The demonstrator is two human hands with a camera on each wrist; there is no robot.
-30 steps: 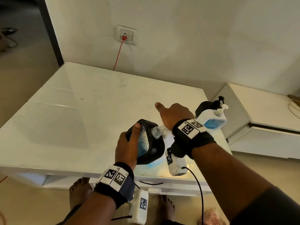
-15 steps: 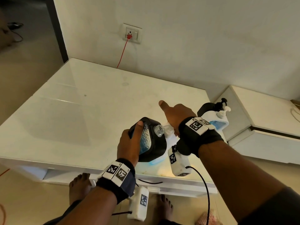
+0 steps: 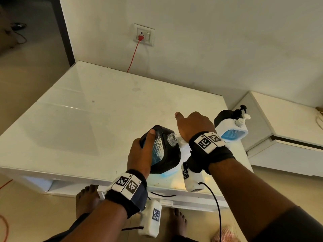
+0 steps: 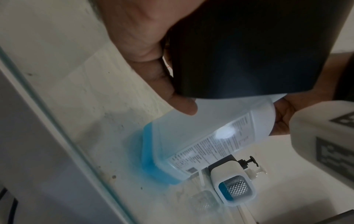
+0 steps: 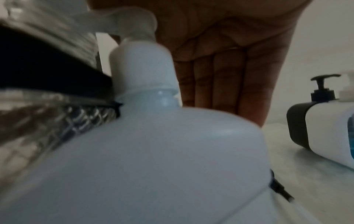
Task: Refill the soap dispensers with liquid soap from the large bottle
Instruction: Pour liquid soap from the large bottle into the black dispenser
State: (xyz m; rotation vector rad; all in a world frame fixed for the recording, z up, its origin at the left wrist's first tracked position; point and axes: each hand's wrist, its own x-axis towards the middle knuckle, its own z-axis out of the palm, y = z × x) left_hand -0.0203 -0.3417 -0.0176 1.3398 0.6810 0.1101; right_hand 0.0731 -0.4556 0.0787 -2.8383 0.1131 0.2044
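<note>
left hand (image 3: 139, 154) clamps the tilted black dispenser (image 3: 167, 154); right hand (image 3: 194, 126) holds the large bottle (image 4: 201, 136), fingers straight in the right wrist view, blue soap only in the left wrist view.

1. Black dispenser (image 3: 162, 151): black shell with a clear diamond-textured window showing blue liquid; pump removed, threaded clear neck open. It was tilted, neck toward the right, above the table's near edge.
2. Large bottle (image 4: 210, 136): translucent white, printed label, white pump cap; a little blue soap sat at its base. It leaned against the black dispenser.
3. White dispenser (image 3: 233, 127) and second black dispenser (image 3: 222, 117): pumps fitted, upright, far right.
</note>
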